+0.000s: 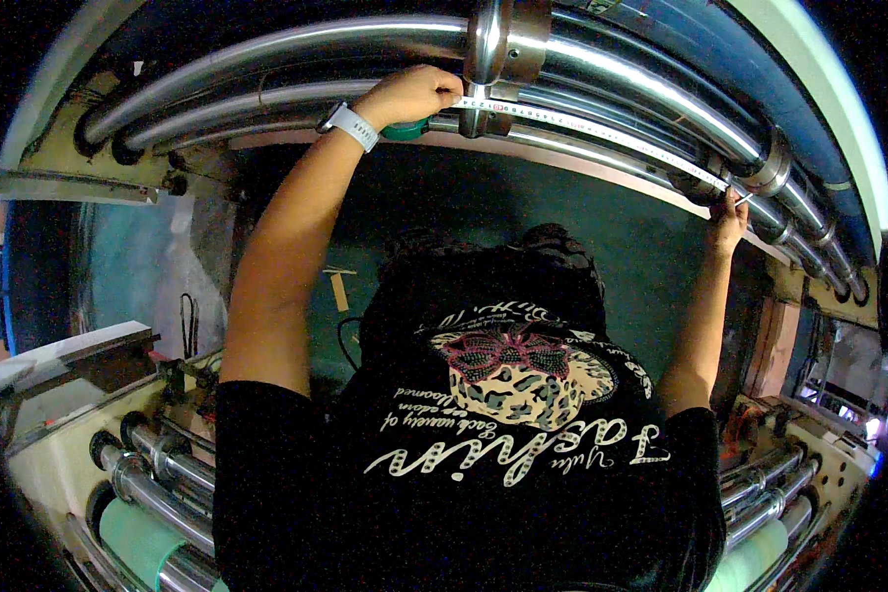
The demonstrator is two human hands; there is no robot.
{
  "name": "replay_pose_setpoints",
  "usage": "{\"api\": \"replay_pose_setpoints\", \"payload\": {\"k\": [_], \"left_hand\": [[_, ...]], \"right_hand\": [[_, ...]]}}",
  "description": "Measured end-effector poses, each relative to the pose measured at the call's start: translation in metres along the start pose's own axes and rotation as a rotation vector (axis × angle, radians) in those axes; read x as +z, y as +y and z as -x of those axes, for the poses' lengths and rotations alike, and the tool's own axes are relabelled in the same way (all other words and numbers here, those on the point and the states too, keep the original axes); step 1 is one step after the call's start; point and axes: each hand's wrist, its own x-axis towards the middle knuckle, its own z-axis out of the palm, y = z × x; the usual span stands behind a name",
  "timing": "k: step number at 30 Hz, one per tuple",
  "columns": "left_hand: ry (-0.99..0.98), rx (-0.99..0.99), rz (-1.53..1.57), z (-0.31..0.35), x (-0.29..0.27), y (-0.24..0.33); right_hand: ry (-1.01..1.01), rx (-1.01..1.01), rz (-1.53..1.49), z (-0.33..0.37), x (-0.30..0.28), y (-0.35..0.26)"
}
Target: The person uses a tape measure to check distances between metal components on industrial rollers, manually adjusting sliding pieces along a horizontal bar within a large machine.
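Note:
A white tape measure point(582, 125) is drawn out along the shiny metal bars, running from my left hand down to the right. My left hand point(414, 94), with a pale watch strap point(351, 128) at the wrist, is closed on the tape beside a metal collar point(485, 64). Under that palm shows part of a green tape case point(406, 129). Farther right, my right hand point(728, 219) pinches the other end of the tape near a second collar point(768, 168). A thin pale piece by its fingertips is too small to name.
Thick steel bars point(296, 49) cross the far side of the machine between cream side frames point(84, 163). Behind me are more metal rollers point(163, 498), one with a light green sleeve point(140, 541). A small tan strip point(339, 292) lies on the dark green floor point(306, 217).

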Motion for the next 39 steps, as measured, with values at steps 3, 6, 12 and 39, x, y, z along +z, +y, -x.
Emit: {"api": "replay_pose_setpoints", "payload": {"k": [3,6,12,39], "left_hand": [[-0.003,-0.014,-0.022,0.002,-0.001,0.0],[-0.045,-0.033,0.003,-0.003,-0.001,0.002],[-0.049,-0.031,0.031,-0.002,0.002,-0.009],[0.266,-0.267,-0.325,0.01,0.056,0.036]], "right_hand": [[0.111,0.004,-0.044,0.009,0.028,-0.006],[0.079,0.026,-0.027,0.004,0.008,-0.004],[0.116,0.055,-0.01,0.01,0.023,-0.01],[0.086,0.045,0.04,0.008,0.014,-0.007]]}}
